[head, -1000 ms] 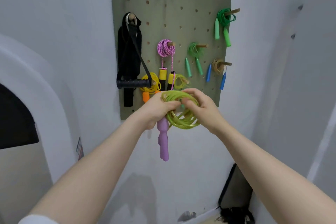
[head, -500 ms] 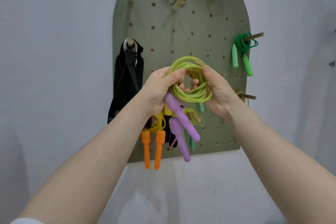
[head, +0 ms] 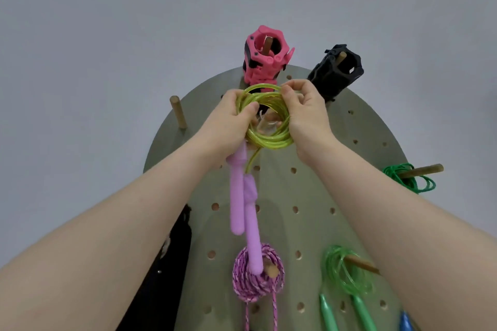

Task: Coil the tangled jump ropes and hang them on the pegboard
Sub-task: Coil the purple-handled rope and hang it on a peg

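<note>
A coiled yellow-green jump rope [head: 266, 137] is held up against the top of the grey-green pegboard [head: 309, 183]. My left hand [head: 228, 123] grips the coil's left side, thumb across the strands. My right hand [head: 304, 113] pinches the coil's upper right edge. Its two purple handles [head: 244, 212] hang down below my left hand. Inside the coil's opening a metal ring and a peg tip show dimly; I cannot tell whether the coil is over the peg.
A pink collar [head: 265, 54] and a black collar [head: 336, 70] sit on pegs at the top. A bare wooden peg [head: 178, 111] stands to the left. Below hang a pink braided rope [head: 258, 274], two green ropes [head: 347, 271], and a black strap [head: 172, 255].
Both hands have lifted the coiled rope from the board's middle to its top, near the pink and black collars. My view has tilted upward with them.
</note>
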`<act>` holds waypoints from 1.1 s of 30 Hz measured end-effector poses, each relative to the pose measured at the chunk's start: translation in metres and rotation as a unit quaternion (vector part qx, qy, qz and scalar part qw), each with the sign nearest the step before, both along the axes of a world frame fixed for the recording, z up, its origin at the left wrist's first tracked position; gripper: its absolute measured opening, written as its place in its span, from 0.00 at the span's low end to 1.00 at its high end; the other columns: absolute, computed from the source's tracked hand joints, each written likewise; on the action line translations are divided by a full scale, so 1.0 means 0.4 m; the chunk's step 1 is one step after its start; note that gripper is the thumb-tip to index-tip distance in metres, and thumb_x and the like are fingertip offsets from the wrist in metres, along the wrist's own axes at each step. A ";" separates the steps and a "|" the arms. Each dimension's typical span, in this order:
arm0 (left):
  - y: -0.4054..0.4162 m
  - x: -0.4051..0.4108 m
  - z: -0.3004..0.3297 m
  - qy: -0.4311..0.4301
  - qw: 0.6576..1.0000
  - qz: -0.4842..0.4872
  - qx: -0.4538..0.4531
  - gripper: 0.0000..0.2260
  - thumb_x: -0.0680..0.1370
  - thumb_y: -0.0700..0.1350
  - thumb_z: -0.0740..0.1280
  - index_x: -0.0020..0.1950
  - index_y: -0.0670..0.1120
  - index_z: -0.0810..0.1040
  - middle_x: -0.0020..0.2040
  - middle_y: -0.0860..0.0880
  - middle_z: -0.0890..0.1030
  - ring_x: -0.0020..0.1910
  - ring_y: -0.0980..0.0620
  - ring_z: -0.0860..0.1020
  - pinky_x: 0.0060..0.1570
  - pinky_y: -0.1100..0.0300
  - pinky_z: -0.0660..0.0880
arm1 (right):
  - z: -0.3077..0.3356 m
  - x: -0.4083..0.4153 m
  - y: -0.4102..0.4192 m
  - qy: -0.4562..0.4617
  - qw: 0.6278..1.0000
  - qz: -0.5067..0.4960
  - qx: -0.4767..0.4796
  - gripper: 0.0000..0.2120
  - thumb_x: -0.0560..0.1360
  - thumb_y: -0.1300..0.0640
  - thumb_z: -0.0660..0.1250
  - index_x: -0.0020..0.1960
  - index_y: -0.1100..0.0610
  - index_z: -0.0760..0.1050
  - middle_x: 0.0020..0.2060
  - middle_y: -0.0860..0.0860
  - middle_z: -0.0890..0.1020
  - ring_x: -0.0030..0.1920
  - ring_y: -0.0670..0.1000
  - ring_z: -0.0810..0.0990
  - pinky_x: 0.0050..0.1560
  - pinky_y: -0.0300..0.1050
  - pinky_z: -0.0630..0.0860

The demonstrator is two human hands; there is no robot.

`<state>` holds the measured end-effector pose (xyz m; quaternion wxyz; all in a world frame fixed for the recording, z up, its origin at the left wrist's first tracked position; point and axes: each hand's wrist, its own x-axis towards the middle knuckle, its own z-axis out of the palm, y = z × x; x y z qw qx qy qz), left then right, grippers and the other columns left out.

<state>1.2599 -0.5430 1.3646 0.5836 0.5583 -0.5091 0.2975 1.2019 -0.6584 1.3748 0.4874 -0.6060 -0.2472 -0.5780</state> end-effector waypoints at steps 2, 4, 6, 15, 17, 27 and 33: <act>-0.020 0.036 0.037 -0.035 0.997 0.070 0.013 0.04 0.81 0.47 0.58 0.55 0.52 0.66 0.42 0.49 0.76 0.44 0.43 0.79 0.49 0.41 0.78 | 0.038 0.042 -0.007 -0.030 0.997 -0.068 -0.013 0.08 0.80 0.57 0.59 0.42 0.50 0.69 0.33 0.46 0.77 0.25 0.48 0.77 0.33 0.43 0.75; -0.040 0.057 0.063 -0.058 0.991 0.117 0.009 0.08 0.82 0.48 0.55 0.61 0.51 0.64 0.42 0.49 0.75 0.41 0.44 0.80 0.44 0.44 0.80 | 0.073 0.072 -0.010 -0.077 0.987 -0.138 -0.020 0.08 0.79 0.56 0.59 0.41 0.49 0.68 0.34 0.45 0.75 0.29 0.52 0.78 0.35 0.45 0.76; -0.058 0.064 0.078 -0.077 0.987 0.138 0.003 0.12 0.82 0.48 0.54 0.65 0.51 0.63 0.41 0.49 0.76 0.36 0.45 0.80 0.40 0.47 0.80 | 0.101 0.089 -0.024 -0.104 0.977 -0.187 -0.015 0.07 0.79 0.56 0.59 0.42 0.51 0.68 0.34 0.45 0.74 0.36 0.56 0.80 0.40 0.48 0.77; -0.134 0.191 0.082 -0.058 0.926 0.362 0.090 0.16 0.82 0.50 0.50 0.65 0.43 0.66 0.58 0.40 0.75 0.57 0.40 0.74 0.48 0.55 0.66 | 0.083 0.222 -0.118 0.017 0.969 -0.237 -0.060 0.07 0.81 0.54 0.55 0.52 0.55 0.70 0.45 0.52 0.78 0.44 0.52 0.78 0.39 0.41 0.74; -0.137 0.221 0.072 -0.069 0.862 0.490 0.111 0.20 0.82 0.53 0.48 0.70 0.44 0.63 0.62 0.39 0.69 0.62 0.38 0.69 0.54 0.49 0.67 | 0.074 0.255 -0.127 0.039 0.917 -0.383 -0.104 0.11 0.81 0.53 0.52 0.57 0.55 0.69 0.51 0.55 0.78 0.52 0.58 0.75 0.48 0.50 0.71; -0.159 0.224 0.083 -0.059 0.827 0.544 0.127 0.23 0.82 0.53 0.48 0.76 0.45 0.53 0.74 0.42 0.56 0.69 0.40 0.59 0.64 0.47 0.59 | 0.087 0.254 -0.114 0.117 0.739 -0.612 -0.256 0.20 0.79 0.59 0.51 0.71 0.59 0.61 0.66 0.59 0.66 0.64 0.60 0.66 0.56 0.52 0.67; -0.116 0.165 0.023 -0.056 0.869 0.465 0.161 0.31 0.80 0.59 0.50 0.77 0.46 0.42 0.77 0.45 0.52 0.75 0.42 0.53 0.70 0.44 0.54 | 0.004 0.203 -0.098 0.115 0.847 -0.459 -0.243 0.32 0.77 0.55 0.55 0.77 0.58 0.46 0.76 0.54 0.49 0.75 0.57 0.52 0.73 0.52 0.53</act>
